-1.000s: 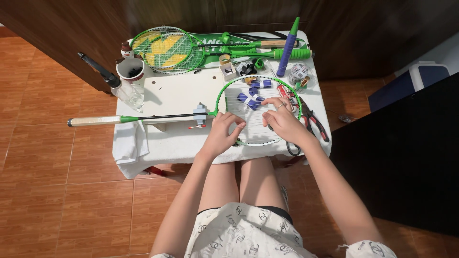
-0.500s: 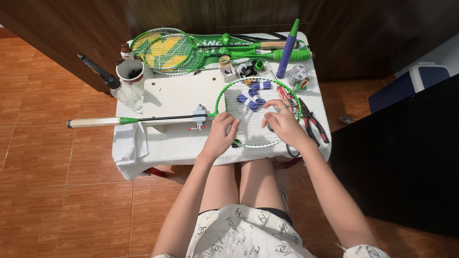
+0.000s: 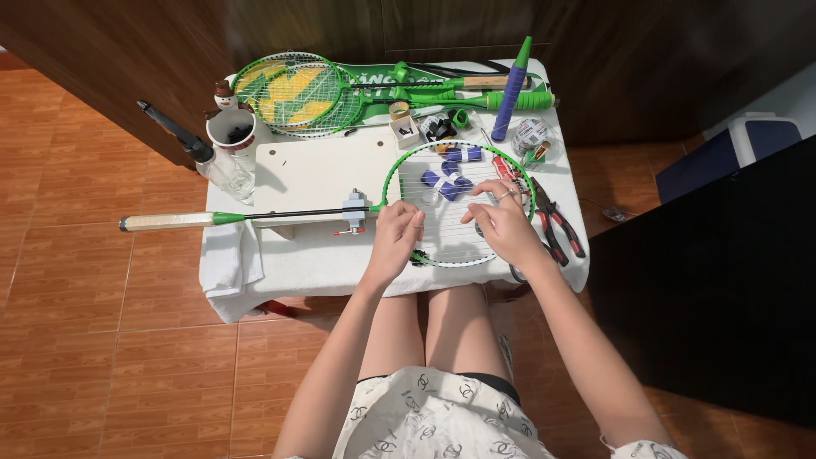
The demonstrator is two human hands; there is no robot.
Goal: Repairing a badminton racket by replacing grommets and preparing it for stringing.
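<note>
1. Green badminton racket (image 3: 425,183), head flat on the white-covered desk (image 3: 314,255); its shaft runs left through a small clamp (image 3: 354,212) to a pale grip that overhangs the desk edge.
2. Left hand (image 3: 393,240): fingers curled, resting on the lower left part of the string bed beside the frame; whether a string is pinched cannot be told.
3. Right hand (image 3: 503,223): fingers bent over the strings at the right of the head, thumb and forefinger close together as if on a string; the grip itself is too small to tell.
4. Blue clips (image 3: 448,180) sit on the upper strings; red-handled pliers (image 3: 557,223) lie just beside the frame at right.
5. Judged good practice for stringing by hand: keep the frame flat and steady with 1 hand; guide each string straight with the other; keep the clips seated.
6. Background: 2 further green rackets (image 3: 293,92), a mug (image 3: 231,132), a purple grip roll (image 3: 512,89).
</note>
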